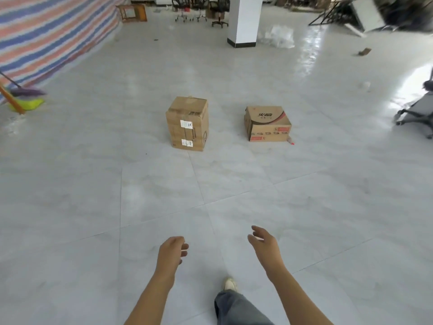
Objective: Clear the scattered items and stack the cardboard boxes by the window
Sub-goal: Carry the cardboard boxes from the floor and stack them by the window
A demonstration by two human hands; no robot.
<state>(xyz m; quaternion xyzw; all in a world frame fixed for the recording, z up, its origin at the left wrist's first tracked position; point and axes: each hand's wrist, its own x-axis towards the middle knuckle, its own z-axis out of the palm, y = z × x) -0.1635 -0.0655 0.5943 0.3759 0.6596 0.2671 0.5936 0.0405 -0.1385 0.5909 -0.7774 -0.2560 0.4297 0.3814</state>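
Two cardboard boxes stand apart on the pale tiled floor ahead of me. The taller plain box (187,124) with white labels is on the left. The lower printed box (267,124) with red markings is on the right, and a small red-tipped item (291,141) lies at its near right corner. My left hand (172,250) and my right hand (263,242) reach forward low in the view, well short of both boxes. Both hands have loosely curled fingers and hold nothing.
A broom and a green dustpan (25,99) lean by a striped tarp (46,31) at left. A white pillar (243,19) stands behind the boxes, with clear plastic wrap (280,36) beside it. Office chairs (199,5) are at the back and one chair (419,113) at right. A cardboard scrap (364,52) lies far right.
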